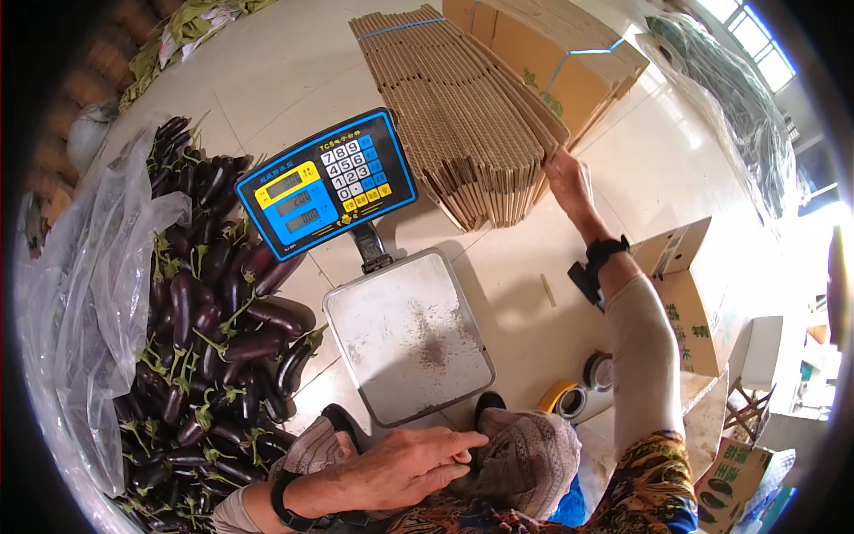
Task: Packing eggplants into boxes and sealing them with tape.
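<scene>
My right hand (572, 185) reaches forward and closes on the near right corner of a flattened cardboard box at the edge of a tight row of folded boxes (449, 116). The row lies on the floor, with blue strapping across its far end. Over my lap, my left hand (400, 469) is held with its fingers stretched out and nothing in it. A platform scale (405, 343) stands just ahead of my feet, its metal plate bare and smudged with dirt. Its tilted display panel (326, 182) has a keypad and blue and yellow fields.
Many eggplants (231, 343) are heaped on the left beside clear plastic sheeting (84, 338). Another strapped cardboard bundle (543, 44) stands behind the folded boxes. To the right are an open carton (689, 294) and tape rolls (565, 400). Plastic film (712, 98) lies at far right.
</scene>
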A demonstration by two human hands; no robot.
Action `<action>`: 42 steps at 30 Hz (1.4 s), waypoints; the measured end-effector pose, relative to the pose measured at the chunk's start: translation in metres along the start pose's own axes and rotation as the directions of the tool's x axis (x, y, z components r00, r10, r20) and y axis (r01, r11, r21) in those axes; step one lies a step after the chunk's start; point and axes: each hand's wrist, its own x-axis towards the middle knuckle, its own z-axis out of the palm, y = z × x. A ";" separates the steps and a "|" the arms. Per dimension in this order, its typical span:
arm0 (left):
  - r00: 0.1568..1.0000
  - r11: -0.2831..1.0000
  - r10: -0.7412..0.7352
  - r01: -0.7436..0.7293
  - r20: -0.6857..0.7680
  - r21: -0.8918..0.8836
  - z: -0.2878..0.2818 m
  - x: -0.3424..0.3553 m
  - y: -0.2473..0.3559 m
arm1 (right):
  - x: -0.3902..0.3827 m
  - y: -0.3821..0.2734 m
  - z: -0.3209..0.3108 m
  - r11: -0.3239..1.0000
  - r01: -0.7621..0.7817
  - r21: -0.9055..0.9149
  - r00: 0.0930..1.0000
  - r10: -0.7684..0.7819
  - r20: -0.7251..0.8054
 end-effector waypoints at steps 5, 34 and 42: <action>0.992 0.999 -0.048 0.048 0.121 0.001 0.010 -0.001 -0.004 | 0.002 -0.014 0.024 0.973 -0.179 -0.146 0.980 0.163 -0.115; 0.636 0.743 0.599 -0.214 -0.488 0.634 -0.061 0.246 -0.019 | -0.071 -0.055 -0.035 0.993 0.105 0.049 0.994 -0.105 0.013; 0.768 0.589 0.402 0.201 -0.499 0.783 -0.049 0.285 0.004 | -0.073 -0.048 -0.054 0.992 0.050 0.119 0.952 -0.083 0.296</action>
